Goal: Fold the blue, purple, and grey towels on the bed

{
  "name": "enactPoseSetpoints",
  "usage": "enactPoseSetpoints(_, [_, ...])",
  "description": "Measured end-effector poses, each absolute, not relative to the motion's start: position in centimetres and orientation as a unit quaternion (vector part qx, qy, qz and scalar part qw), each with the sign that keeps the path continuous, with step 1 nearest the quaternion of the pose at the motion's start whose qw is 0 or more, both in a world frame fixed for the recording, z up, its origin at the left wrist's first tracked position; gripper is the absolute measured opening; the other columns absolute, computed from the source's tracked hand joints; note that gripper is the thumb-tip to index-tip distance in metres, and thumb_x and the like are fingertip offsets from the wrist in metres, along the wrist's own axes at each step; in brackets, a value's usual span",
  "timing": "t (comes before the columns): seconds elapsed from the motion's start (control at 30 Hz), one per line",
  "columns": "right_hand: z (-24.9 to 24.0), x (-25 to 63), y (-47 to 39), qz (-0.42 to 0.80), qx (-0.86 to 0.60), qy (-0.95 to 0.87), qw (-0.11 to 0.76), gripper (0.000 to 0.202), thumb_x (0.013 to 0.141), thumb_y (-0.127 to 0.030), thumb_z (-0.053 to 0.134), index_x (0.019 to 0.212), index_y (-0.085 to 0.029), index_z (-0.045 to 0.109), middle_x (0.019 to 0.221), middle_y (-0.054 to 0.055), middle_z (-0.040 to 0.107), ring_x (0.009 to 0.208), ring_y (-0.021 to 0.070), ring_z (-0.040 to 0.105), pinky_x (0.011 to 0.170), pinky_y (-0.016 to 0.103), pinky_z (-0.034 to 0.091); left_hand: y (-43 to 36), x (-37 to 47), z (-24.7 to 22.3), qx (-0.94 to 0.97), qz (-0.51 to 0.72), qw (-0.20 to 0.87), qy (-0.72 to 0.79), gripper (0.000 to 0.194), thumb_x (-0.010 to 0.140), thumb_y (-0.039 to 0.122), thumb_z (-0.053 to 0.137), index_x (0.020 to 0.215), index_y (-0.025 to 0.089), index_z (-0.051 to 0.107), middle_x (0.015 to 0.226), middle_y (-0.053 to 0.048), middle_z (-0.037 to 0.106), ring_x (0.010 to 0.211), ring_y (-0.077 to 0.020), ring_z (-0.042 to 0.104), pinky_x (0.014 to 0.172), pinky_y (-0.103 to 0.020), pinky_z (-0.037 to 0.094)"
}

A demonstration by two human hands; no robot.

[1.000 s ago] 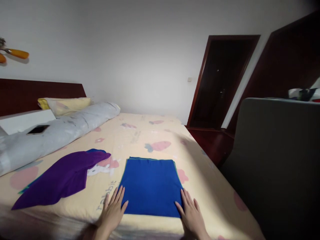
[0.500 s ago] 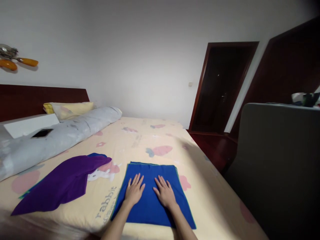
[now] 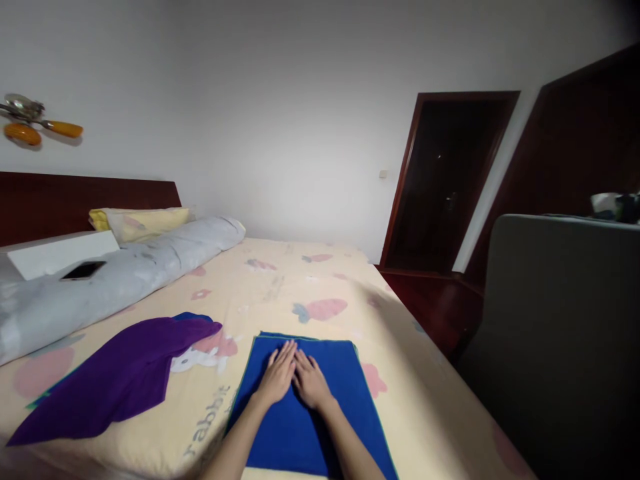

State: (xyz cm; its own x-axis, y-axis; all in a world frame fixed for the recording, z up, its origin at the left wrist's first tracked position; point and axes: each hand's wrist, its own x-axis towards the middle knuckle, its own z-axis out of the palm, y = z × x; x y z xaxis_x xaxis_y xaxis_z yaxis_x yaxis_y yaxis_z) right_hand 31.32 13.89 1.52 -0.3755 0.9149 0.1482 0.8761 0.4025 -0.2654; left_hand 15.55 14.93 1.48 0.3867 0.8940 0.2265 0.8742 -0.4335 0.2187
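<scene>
A folded blue cloth (image 3: pixel 340 373) with thin green edging lies flat on the bed in front of me. On its upper middle rests my left hand (image 3: pixel 279 373), palm down with the fingers stretched out. My right hand (image 3: pixel 311 380) lies flat beside it, and the fingertips of both hands meet or nearly meet. Neither hand grips the cloth. Off to the left, a crumpled purple cloth (image 3: pixel 120 367) with a bit of blue showing at its top is spread on the bed, apart from my hands.
The bed sheet (image 3: pixel 270 293) has a carrot and rabbit print. A long grey bolster (image 3: pixel 150 267) lies at the left, bearing a phone (image 3: pixel 84 269) near a white box (image 3: pixel 65 252). A dark grey chair back (image 3: pixel 560 333) stands right of the bed.
Both hands have slid inward over the blue cloth, from well apart to side by side at its middle. The view has shifted slightly. The purple cloth lies as before.
</scene>
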Motion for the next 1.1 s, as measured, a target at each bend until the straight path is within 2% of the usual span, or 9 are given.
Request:
enactPoseSetpoints(0.07, [1.5, 30.1, 15.0, 0.083, -0.514, -0.844, 0.126, 0.055, 0.093, -0.034, 0.038, 0.148, -0.027, 0.033, 0.154, 0.002, 0.034, 0.144, 0.0164, 0.026, 0.119, 0.035, 0.017, 16.2, 17.0, 1.3, 0.841, 0.134, 0.045, 0.522, 0.052, 0.101, 0.041, 0.015, 0.152, 0.03, 0.021, 0.157, 0.002, 0.029, 0.144, -0.0118, 0.025, 0.115, -0.034, 0.026])
enactPoseSetpoints(0.13, [1.5, 30.7, 16.1, 0.088, -0.53, -0.835, 0.12, 0.054, 0.095, -0.037, 0.033, 0.147, -0.026, 0.033, 0.155, 0.004, 0.031, 0.145, 0.018, 0.025, 0.119, 0.04, 0.017, 17.4, 17.2, 1.0, 0.834, 0.113, 0.053, 0.537, 0.053, 0.1, 0.043, 0.016, 0.15, 0.03, 0.027, 0.156, 0.0, 0.032, 0.144, -0.0138, 0.028, 0.115, -0.037, 0.027])
enactPoseSetpoints(0.27, [1.6, 35.9, 17.9, 0.083, -0.623, -0.77, 0.11, 0.059, 0.096, -0.05, 0.024, 0.148, -0.022, 0.033, 0.157, 0.008, 0.026, 0.146, 0.0214, 0.022, 0.118, 0.047, 0.016, 19.2, 14.3, 0.6, 0.797, 0.084, 0.051, 0.596, 0.054, 0.099, 0.045, 0.019, 0.149, 0.029, 0.03, 0.158, -0.002, 0.026, 0.146, -0.0199, 0.022, 0.117, -0.049, 0.019])
enactPoseSetpoints(0.43, [1.1, 42.9, 17.8, 0.079, -0.717, -0.688, 0.087, 0.064, 0.096, -0.054, 0.02, 0.15, -0.022, 0.024, 0.159, 0.006, 0.021, 0.147, 0.0212, 0.015, 0.118, 0.048, 0.013, 20.2, 9.5, 0.8, 0.738, 0.062, 0.036, 0.671, 0.058, 0.097, 0.048, 0.019, 0.151, 0.026, 0.026, 0.16, -0.005, 0.02, 0.147, -0.0237, 0.017, 0.116, -0.056, 0.015])
enactPoseSetpoints(0.57, [1.2, 45.1, 17.3, 0.071, -0.744, -0.659, 0.077, 0.066, 0.095, -0.054, 0.021, 0.151, -0.019, 0.022, 0.159, 0.007, 0.021, 0.147, 0.0222, 0.017, 0.118, 0.049, 0.014, 19.7, 7.7, 1.4, 0.712, 0.058, 0.018, 0.7, 0.059, 0.097, 0.048, 0.02, 0.15, 0.024, 0.029, 0.159, -0.009, 0.023, 0.146, -0.0272, 0.019, 0.114, -0.062, 0.013])
enactPoseSetpoints(0.73, [2.7, 41.5, 16.3, 0.028, -0.746, -0.658, 0.101, 0.064, 0.096, -0.041, 0.02, 0.149, -0.004, 0.023, 0.158, 0.02, 0.018, 0.147, 0.0295, 0.013, 0.117, 0.057, 0.003, 18.0, 10.3, 2.7, 0.722, 0.085, -0.013, 0.686, 0.059, 0.097, 0.038, 0.023, 0.151, 0.017, 0.024, 0.159, -0.013, 0.021, 0.147, -0.0291, 0.016, 0.115, -0.062, 0.008])
enactPoseSetpoints(0.93, [2.7, 33.0, 11.1, 0.066, -0.616, -0.778, 0.106, 0.056, 0.095, -0.028, 0.024, 0.15, -0.019, 0.025, 0.158, 0.001, 0.022, 0.146, 0.0155, 0.017, 0.119, 0.037, 0.018, 12.9, 17.9, 1.7, 0.812, 0.098, 0.016, 0.576, 0.055, 0.097, 0.025, 0.024, 0.152, 0.019, 0.023, 0.158, -0.003, 0.024, 0.146, -0.0149, 0.022, 0.117, -0.036, 0.025])
enactPoseSetpoints(1.0, [2.0, 32.4, 9.0, 0.088, -0.582, -0.801, 0.11, 0.055, 0.096, -0.031, 0.024, 0.15, -0.021, 0.025, 0.157, 0.001, 0.022, 0.146, 0.0167, 0.02, 0.119, 0.038, 0.021, 10.6, 18.6, 0.5, 0.829, 0.108, 0.026, 0.548, 0.053, 0.099, 0.03, 0.025, 0.151, 0.023, 0.025, 0.157, -0.003, 0.029, 0.144, -0.0158, 0.027, 0.115, -0.036, 0.029])
enactPoseSetpoints(1.1, [0.7, 34.5, 6.7, 0.082, -0.583, -0.797, 0.137, 0.06, 0.097, -0.051, 0.025, 0.149, -0.022, 0.028, 0.157, 0.005, 0.023, 0.146, 0.0229, 0.022, 0.119, 0.046, 0.021, 7.3, 16.8, -1.1, 0.831, 0.141, 0.015, 0.538, 0.052, 0.1, 0.042, 0.027, 0.151, 0.03, 0.024, 0.156, -0.003, 0.031, 0.144, -0.0219, 0.029, 0.116, -0.048, 0.028])
